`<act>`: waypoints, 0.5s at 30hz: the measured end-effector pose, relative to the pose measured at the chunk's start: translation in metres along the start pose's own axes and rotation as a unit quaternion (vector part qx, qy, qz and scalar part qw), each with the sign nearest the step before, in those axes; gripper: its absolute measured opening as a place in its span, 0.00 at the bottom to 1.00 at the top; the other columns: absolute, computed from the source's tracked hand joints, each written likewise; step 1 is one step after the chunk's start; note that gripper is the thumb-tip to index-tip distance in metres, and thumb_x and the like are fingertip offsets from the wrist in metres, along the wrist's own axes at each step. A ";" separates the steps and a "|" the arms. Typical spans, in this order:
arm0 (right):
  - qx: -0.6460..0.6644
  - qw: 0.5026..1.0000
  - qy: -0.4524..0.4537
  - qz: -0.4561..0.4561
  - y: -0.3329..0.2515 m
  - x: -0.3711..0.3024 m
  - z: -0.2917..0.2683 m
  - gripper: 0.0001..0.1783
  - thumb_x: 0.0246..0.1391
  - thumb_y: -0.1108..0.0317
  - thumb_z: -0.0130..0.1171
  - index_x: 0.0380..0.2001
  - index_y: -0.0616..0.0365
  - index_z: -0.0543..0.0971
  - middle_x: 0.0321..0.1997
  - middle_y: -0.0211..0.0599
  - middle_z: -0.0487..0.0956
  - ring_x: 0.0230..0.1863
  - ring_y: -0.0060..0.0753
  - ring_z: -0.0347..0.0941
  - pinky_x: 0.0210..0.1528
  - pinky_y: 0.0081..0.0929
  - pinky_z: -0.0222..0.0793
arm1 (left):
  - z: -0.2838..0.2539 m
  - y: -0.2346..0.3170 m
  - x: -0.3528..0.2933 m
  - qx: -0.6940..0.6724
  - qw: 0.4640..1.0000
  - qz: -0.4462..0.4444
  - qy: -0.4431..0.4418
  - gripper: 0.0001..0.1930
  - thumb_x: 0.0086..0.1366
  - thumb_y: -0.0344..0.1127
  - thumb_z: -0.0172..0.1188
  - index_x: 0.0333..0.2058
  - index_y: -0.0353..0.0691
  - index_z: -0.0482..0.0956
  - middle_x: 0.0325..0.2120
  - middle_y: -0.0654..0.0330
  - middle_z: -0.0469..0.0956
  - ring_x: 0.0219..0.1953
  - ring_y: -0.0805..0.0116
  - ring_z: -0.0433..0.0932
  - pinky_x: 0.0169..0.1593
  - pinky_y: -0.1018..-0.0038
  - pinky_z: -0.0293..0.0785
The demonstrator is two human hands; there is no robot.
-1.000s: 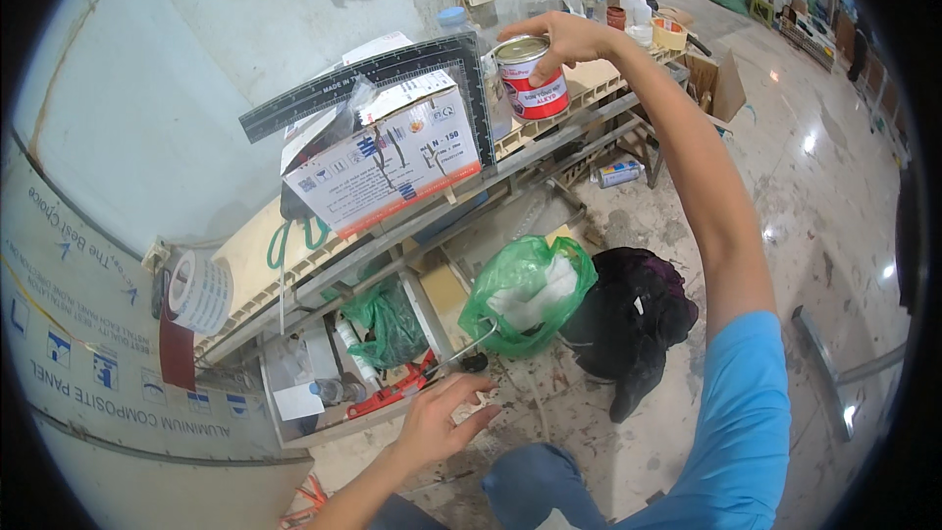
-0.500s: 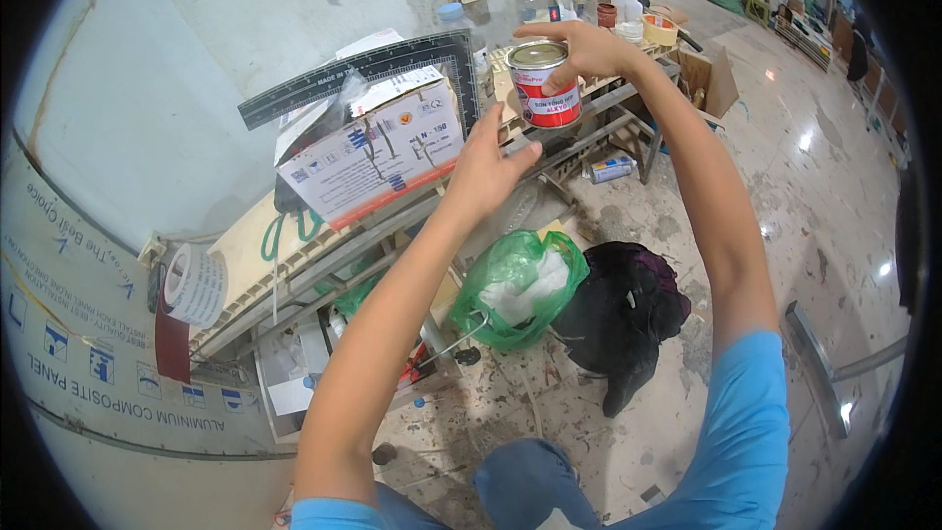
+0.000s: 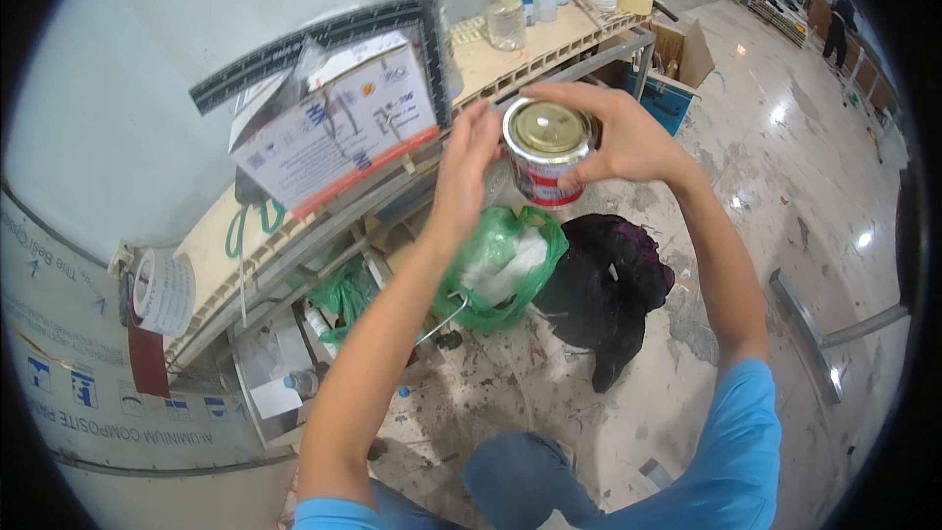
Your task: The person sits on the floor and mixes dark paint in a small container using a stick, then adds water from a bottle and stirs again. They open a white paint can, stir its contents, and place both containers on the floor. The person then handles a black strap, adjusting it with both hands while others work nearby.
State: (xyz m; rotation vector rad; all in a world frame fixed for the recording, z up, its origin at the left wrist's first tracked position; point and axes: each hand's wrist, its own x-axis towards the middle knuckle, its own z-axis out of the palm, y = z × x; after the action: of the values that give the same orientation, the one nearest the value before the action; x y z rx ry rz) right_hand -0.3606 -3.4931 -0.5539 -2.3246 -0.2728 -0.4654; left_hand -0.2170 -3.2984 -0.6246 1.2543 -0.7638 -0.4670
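Observation:
A small red-and-white paint can (image 3: pixel 551 137) with a gold metal lid is held upright in front of the workbench. My right hand (image 3: pixel 628 142) grips it from the right, thumb on the near side and fingers reaching round the far rim. My left hand (image 3: pixel 469 162) is raised beside the can's left side, fingers stretched out and a little blurred. It holds nothing, and whether its fingertips touch the can I cannot tell. A printed white carton (image 3: pixel 339 128) stands on the bench left of my left hand, a black steel square (image 3: pixel 304 49) behind it.
The narrow workbench (image 3: pixel 579 27) carries bottles, glue bottles and a yellow tape roll (image 3: pixel 634 0). Below lie a green plastic bag (image 3: pixel 502 270) with white stuff inside and a dark cloth bundle (image 3: pixel 608 285). A metal frame piece (image 3: pixel 810 334) rests on the floor at the right.
The paint can has come down and nearer to me, away from the bench top, so its lid shows more fully. My left hand has followed alongside it. The whole view has shifted somewhat.

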 end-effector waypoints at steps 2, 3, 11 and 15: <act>0.006 0.999 -0.015 -0.029 -0.017 -0.011 0.032 0.55 0.28 0.69 0.83 0.67 0.58 0.76 0.65 0.41 0.80 0.65 0.39 0.77 0.70 0.36 0.70 | -0.010 -0.011 -0.067 -0.082 0.995 0.013 -0.046 0.52 0.63 0.50 0.74 0.74 0.30 0.53 0.68 0.46 0.68 0.71 0.56 0.68 0.73 0.62 0.62; 0.014 0.999 -0.029 -0.016 -0.027 -0.018 0.050 0.54 0.27 0.68 0.83 0.67 0.58 0.76 0.65 0.41 0.80 0.65 0.40 0.77 0.69 0.36 0.70 | -0.020 -0.016 -0.094 0.009 0.998 0.041 -0.056 0.53 0.61 0.49 0.77 0.74 0.31 0.53 0.68 0.47 0.68 0.71 0.56 0.68 0.72 0.61 0.63; 0.102 0.987 -0.124 0.014 -0.100 -0.065 0.244 0.35 0.41 0.60 0.80 0.54 0.55 0.77 0.56 0.43 0.81 0.55 0.49 0.81 0.55 0.40 0.76 | -0.119 -0.056 -0.286 0.165 0.986 0.013 0.008 0.60 0.44 0.35 0.87 0.71 0.38 0.56 0.62 0.52 0.73 0.64 0.58 0.76 0.67 0.61 0.73; -0.026 0.995 -0.067 -0.064 -0.133 -0.090 0.313 0.25 0.48 0.57 0.76 0.48 0.53 0.84 0.51 0.47 0.81 0.49 0.56 0.81 0.50 0.42 0.77 | -0.169 -0.065 -0.365 0.196 0.980 -0.033 -0.014 0.57 0.43 0.32 0.85 0.70 0.38 0.59 0.62 0.52 0.73 0.63 0.58 0.76 0.67 0.62 0.72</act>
State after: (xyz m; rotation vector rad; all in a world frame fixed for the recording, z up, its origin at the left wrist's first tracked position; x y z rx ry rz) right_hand -0.4083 -3.1834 -0.7144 -2.4026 -0.4812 -0.3841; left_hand -0.3324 -2.9495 -0.8002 1.6469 -0.8677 -0.3988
